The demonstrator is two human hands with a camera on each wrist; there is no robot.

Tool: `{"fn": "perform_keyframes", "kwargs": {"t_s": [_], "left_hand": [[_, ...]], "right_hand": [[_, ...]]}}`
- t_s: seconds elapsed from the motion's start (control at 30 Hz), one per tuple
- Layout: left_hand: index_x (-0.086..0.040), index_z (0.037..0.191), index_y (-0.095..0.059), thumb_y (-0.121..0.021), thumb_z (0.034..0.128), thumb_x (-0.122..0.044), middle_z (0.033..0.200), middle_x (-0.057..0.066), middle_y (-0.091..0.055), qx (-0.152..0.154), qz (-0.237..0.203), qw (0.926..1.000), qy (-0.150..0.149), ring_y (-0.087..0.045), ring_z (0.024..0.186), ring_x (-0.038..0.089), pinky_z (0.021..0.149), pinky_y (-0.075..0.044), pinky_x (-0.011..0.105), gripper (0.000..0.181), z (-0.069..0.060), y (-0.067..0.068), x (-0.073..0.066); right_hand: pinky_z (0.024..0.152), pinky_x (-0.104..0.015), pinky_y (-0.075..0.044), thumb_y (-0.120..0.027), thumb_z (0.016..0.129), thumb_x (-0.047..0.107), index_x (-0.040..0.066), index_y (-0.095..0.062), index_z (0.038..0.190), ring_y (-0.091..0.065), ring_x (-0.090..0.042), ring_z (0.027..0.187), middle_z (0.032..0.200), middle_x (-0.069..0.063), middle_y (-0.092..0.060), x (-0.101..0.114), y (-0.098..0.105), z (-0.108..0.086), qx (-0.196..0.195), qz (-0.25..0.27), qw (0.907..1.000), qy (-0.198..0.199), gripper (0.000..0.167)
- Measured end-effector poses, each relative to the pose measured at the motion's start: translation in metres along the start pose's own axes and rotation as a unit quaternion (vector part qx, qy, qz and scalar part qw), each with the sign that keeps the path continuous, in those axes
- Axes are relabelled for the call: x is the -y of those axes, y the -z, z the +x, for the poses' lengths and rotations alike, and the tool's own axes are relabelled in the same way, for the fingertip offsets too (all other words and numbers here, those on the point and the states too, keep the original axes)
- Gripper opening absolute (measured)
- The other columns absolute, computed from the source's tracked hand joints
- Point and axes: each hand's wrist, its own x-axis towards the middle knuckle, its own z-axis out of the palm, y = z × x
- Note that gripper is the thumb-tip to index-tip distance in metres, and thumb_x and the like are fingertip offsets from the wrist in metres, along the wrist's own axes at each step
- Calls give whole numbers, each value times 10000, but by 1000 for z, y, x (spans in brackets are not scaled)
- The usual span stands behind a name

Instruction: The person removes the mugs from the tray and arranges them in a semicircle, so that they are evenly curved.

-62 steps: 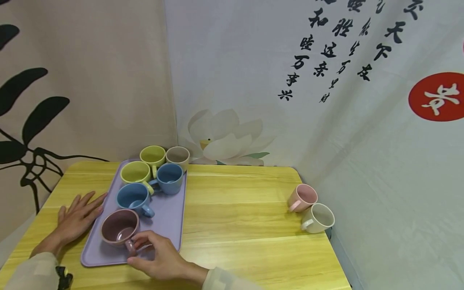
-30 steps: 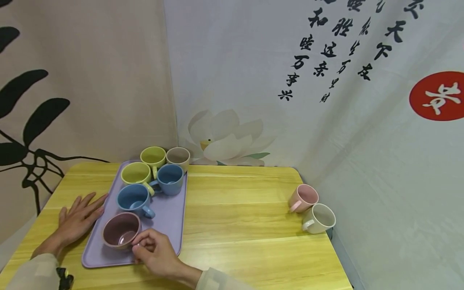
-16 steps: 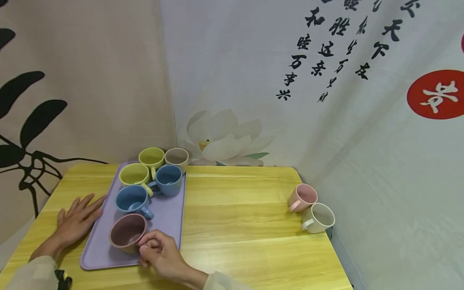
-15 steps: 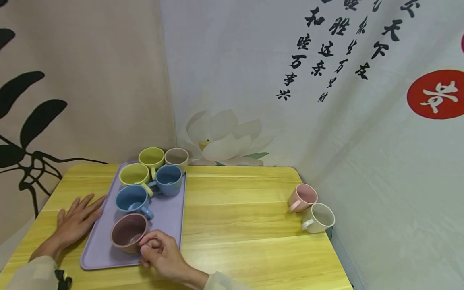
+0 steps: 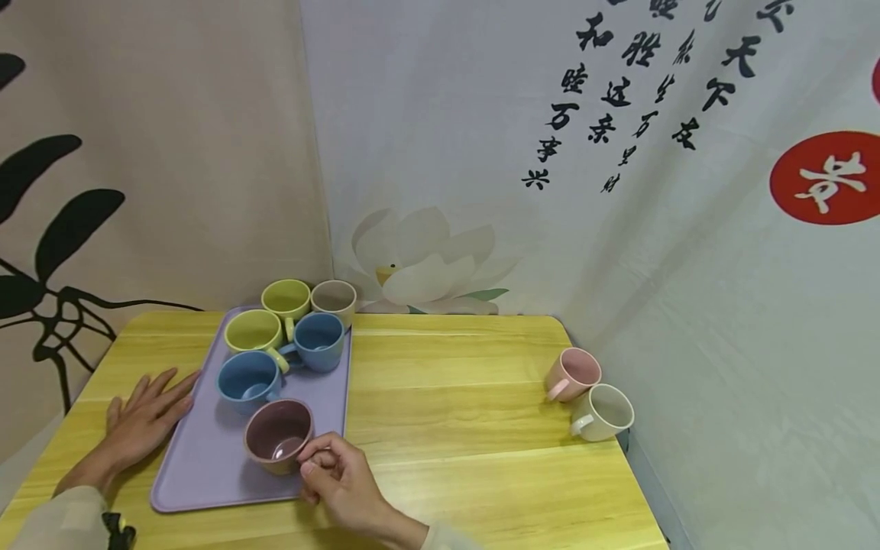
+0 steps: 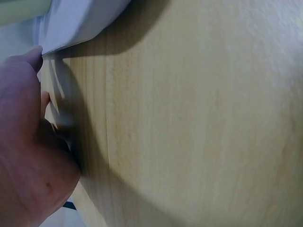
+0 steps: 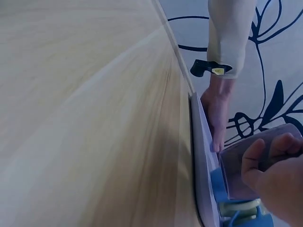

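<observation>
A mauve mug (image 5: 275,447) is over the front right part of the lilac tray (image 5: 195,489), its shadow falling to its left. My right hand (image 5: 347,481) pinches it at the handle, which the fingers largely hide. In the right wrist view the curled fingers lie against the mug (image 7: 236,168). My left hand (image 5: 147,420) rests on the table with straight fingers, the tips touching the tray's left edge. Behind the mauve mug stand two blue mugs (image 5: 247,382), two yellow-green mugs (image 5: 253,332) and a beige mug (image 5: 334,298), all on the tray.
A pink mug (image 5: 571,378) and a white mug (image 5: 603,416) stand close together at the right edge of the wooden table (image 5: 447,397). A printed cloth (image 5: 440,137) hangs behind the table and along its right side.
The mauve mug has moved to the right across the tray with my right hand holding it. It now sits in front of the near blue mug's handle. My left hand stays in place.
</observation>
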Motion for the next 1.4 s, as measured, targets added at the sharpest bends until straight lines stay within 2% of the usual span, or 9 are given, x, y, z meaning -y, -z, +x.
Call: {"fn": "perform_keyframes", "kwargs": {"t_s": [0.13, 0.37, 0.57, 0.63, 0.87, 1.13, 1.4], "left_hand": [[-121, 1802, -205, -317, 1238, -500, 1837, 394, 51, -30, 55, 10000, 14, 261, 1629, 719, 1169, 268, 935, 688, 1, 0, 0], [-111, 1799, -207, -309, 1237, -509, 1833, 399, 60, 6, 2, 10000, 58, 274, 1621, 722, 1161, 271, 940, 696, 1, 2, -1], [-110, 1798, -212, -311, 1237, -505, 1834, 399, 54, -29, 7, 10000, 26, 266, 1625, 721, 1159, 266, 946, 693, -1, 2, 0], [-112, 1798, -209, -310, 1236, -506, 1835, 397, 58, -32, 13, 10000, 22, 267, 1625, 720, 1159, 267, 945, 694, -1, 2, 1], [-117, 1800, -200, -306, 1235, -522, 1833, 397, 70, 18, 2, 10000, 69, 273, 1620, 723, 1156, 265, 947, 704, 1, 4, 1], [-105, 1797, -201, -302, 1232, -537, 1829, 403, 75, 51, -37, 9999, 118, 284, 1620, 717, 1154, 265, 948, 719, 2, 4, -3], [-108, 1798, -201, -301, 1229, -551, 1825, 409, 68, 82, -10, 9998, 162, 280, 1618, 720, 1155, 261, 948, 728, 2, 2, -2]], "right_hand": [[687, -122, -505, -549, 1113, -28, -211, -501, 1253, -553, 35, 670, 845, -501, -456, 9, 12, -6, -199, -49, 9993, -305, 235], [691, -130, -502, -528, 1117, -40, -232, -484, 1246, -551, 8, 702, 791, -443, -445, 14, 43, -12, -321, -86, 9989, 323, 234], [709, -155, -548, -555, 1129, 7, -199, -504, 1270, -590, -16, 699, 841, -475, -493, 25, 71, -15, -895, -452, 9949, 83, 254], [712, -167, -559, -554, 1134, 16, -186, -510, 1272, -598, -22, 701, 843, -464, -500, 28, 82, -15, -1083, -587, 9924, 78, 248], [645, -205, -517, -541, 1156, 9, -191, -508, 1271, -557, -73, 681, 764, -389, -472, 33, 114, -14, -1620, -883, 9816, 492, 233], [671, -206, -528, -573, 1161, 44, -170, -521, 1277, -549, -87, 677, 755, -353, -463, 40, 145, -10, -2333, -964, 9662, 523, 248], [644, -226, -512, -571, 1173, 54, -176, -515, 1279, -530, -117, 658, 739, -159, -511, 41, 172, -4, -2774, -1105, 9512, 780, 259]]}}
